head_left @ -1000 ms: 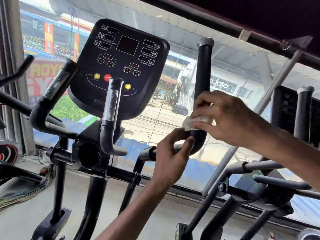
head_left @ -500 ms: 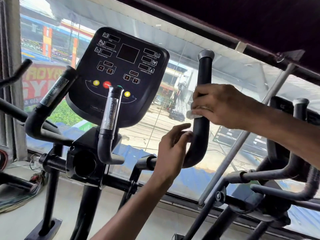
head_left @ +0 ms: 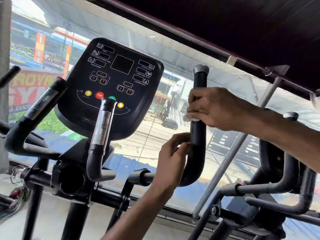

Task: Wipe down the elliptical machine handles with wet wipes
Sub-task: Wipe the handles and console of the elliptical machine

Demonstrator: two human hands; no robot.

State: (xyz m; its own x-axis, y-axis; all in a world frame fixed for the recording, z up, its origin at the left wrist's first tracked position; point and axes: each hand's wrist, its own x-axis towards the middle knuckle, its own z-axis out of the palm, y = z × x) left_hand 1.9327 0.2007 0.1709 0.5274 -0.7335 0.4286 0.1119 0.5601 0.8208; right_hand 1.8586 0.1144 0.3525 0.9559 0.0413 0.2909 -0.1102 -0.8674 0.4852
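The elliptical's right moving handle (head_left: 198,135) is a black upright bar with a grey cap, curving inward at its base. My right hand (head_left: 218,109) wraps around its upper part and presses a white wet wipe (head_left: 191,118) against it; only a small edge of the wipe shows under the fingers. My left hand (head_left: 171,161) holds the lower bend of the same handle, fingers curled at its left side. The inner handle with a silver sensor strip (head_left: 102,129) stands in front of the console. The left handle (head_left: 37,110) slants up at the far left.
The black console (head_left: 112,80) with yellow, red and green buttons sits centre left. A large window (head_left: 155,135) runs behind the machine. A second machine's handles and frame (head_left: 287,179) crowd the right side. A dark overhead beam (head_left: 225,32) crosses the top. Cables (head_left: 12,203) lie at lower left.
My right hand with the wipe has slid up the right handle from near its lower bend to its upper part. My left hand stayed at the bend. The camera tilted upward.
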